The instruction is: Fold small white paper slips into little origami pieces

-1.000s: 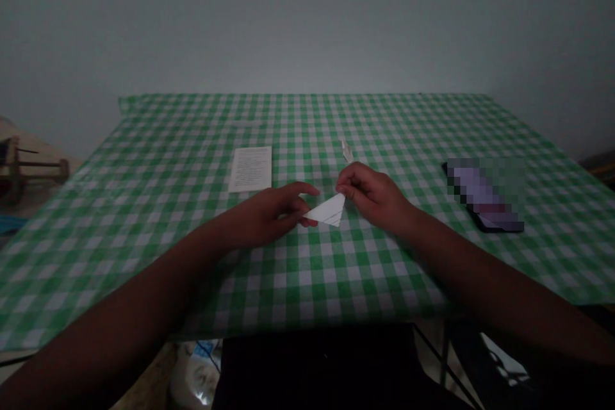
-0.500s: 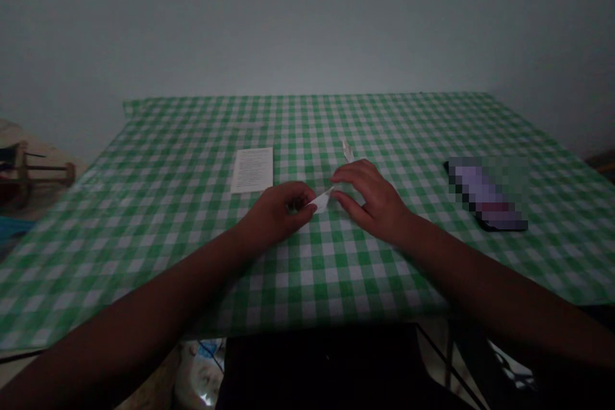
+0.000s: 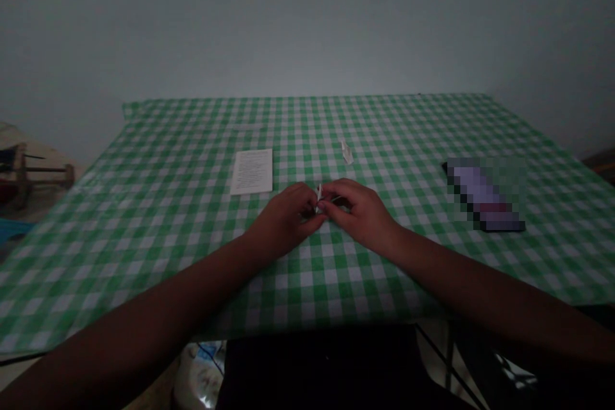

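Observation:
A small folded piece of white paper [image 3: 319, 196] is pinched between my two hands, above the middle of the checked tablecloth. My left hand [image 3: 287, 214] grips it from the left, thumb and fingers closed. From the right, my right hand [image 3: 358, 205] pinches it, its fingertips touching those of the left. Most of the paper is hidden behind the fingers. Beyond my right hand lies another small folded white paper [image 3: 346, 152]. A printed sheet or booklet [image 3: 252, 172] lies flat to the left, past my left hand.
A phone [image 3: 483, 195], its screen blurred out, lies at the right on the green and white checked tablecloth [image 3: 307, 295]. A pale wall [image 3: 307, 25] rises behind the table. At the far left, beyond the table, stands a wooden frame [image 3: 36, 170].
My right hand has moved left and down to meet the left hand and has closed on the paper. The paper now stands more upright. The other folded paper is now fully uncovered.

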A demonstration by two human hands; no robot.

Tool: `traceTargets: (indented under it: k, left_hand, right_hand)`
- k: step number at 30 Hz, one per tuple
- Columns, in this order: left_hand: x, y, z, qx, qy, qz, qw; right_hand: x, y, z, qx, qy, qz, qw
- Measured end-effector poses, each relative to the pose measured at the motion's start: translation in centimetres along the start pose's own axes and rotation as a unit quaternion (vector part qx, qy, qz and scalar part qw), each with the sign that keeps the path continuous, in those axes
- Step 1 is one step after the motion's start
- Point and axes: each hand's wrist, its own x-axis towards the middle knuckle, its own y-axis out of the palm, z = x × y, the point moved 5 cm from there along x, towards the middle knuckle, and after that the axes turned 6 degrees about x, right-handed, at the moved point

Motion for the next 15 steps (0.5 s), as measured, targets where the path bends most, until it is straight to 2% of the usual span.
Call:
traceTargets:
  k: [6, 15]
  left_hand:
    - [0.2, -0.3, 0.4, -0.061, -0.01, 0.055, 0.997]
    - [0.0, -0.3, 1.4, -0.062, -0.047, 0.045, 0.996]
  right_hand:
    - [0.4, -0.1, -0.3, 0.016, -0.025, 0.065, 0.997]
    - [0.6, -0.1, -0.8, 0.02, -0.028, 0.091, 0.995]
